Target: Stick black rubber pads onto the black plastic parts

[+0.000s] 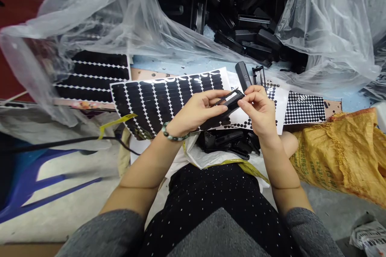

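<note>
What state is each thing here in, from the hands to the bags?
Left hand, closed around the black part
Black part, held, white strip showing
Right hand, fingertips closed at the part's end
Oblong-sticker sheet, mostly filled
Clear plastic, crumpled
White bag, open, black pieces inside
Yellow sack, crumpled
Bracelet, worn on the left wrist

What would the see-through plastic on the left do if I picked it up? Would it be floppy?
Probably floppy: the plastic hangs in loose, crumpled folds. It's likely light for its size, since it looks thin enough to see through. It may be a little slippery too, because its surface shines.
</note>
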`<act>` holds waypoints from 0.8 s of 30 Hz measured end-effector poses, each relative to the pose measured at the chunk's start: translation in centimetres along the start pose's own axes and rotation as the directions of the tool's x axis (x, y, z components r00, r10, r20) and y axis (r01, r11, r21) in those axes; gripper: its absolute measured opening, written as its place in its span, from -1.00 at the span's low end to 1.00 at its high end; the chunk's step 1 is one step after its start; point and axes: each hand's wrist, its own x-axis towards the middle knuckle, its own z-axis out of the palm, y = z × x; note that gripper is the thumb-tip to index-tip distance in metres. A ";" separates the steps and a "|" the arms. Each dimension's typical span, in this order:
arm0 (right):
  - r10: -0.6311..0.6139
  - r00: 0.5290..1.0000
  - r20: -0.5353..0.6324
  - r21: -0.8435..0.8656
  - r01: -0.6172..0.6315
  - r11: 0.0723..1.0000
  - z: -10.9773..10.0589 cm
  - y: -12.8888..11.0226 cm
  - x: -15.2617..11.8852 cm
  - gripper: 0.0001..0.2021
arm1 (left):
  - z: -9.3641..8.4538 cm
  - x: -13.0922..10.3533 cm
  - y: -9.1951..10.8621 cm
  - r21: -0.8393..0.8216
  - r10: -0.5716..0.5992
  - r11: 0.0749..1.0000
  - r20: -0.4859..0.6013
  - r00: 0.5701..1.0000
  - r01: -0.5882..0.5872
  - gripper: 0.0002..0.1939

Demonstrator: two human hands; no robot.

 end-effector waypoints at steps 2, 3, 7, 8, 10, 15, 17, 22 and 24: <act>-0.002 1.000 -0.003 0.008 0.002 1.000 0.0 0.0 0.0 -0.73 | 0.0 0.0 0.1 0.014 0.000 1.000 0.002 1.000 0.000 -0.53; 0.002 1.000 -0.004 0.009 -0.002 1.000 0.0 0.0 0.0 -0.73 | 0.0 0.0 0.1 0.027 -0.002 1.000 0.003 1.000 0.002 -0.52; 0.008 1.000 -0.012 0.015 -0.007 1.000 0.0 -0.1 0.0 -0.76 | 0.0 -0.1 0.3 0.067 -0.017 0.998 0.005 1.000 0.017 -0.50; 0.003 1.000 -0.014 0.010 -0.003 1.000 0.1 -0.1 0.0 -0.77 | 0.1 -0.2 0.4 0.063 -0.019 0.998 0.005 1.000 0.019 -0.50; -0.014 1.000 -0.021 -0.015 0.014 1.000 0.1 -0.1 0.0 -0.78 | 0.1 -0.2 0.4 0.045 -0.020 0.999 0.003 1.000 0.019 -0.51; -0.118 0.990 -0.082 -0.106 0.109 0.988 0.5 -0.1 -0.3 -0.81 | 0.5 -0.2 0.1 -0.032 -0.042 0.999 -0.013 0.999 0.041 -0.52; -0.173 0.978 -0.117 -0.170 0.152 0.974 0.6 0.0 -0.6 -0.84 | 0.8 -0.2 -0.2 -0.059 -0.036 0.998 -0.032 0.999 0.034 -0.51; -0.236 0.957 -0.166 -0.393 0.155 0.906 0.8 0.2 -1.6 -0.83 | 1.6 -0.1 -1.0 -0.104 0.050 0.993 -0.112 0.992 -0.062 -0.53; -0.204 0.963 -0.177 -0.381 0.124 0.916 0.8 0.5 -1.8 -0.64 | 1.8 -0.1 -1.4 -0.133 0.051 0.989 -0.127 0.991 -0.068 -0.53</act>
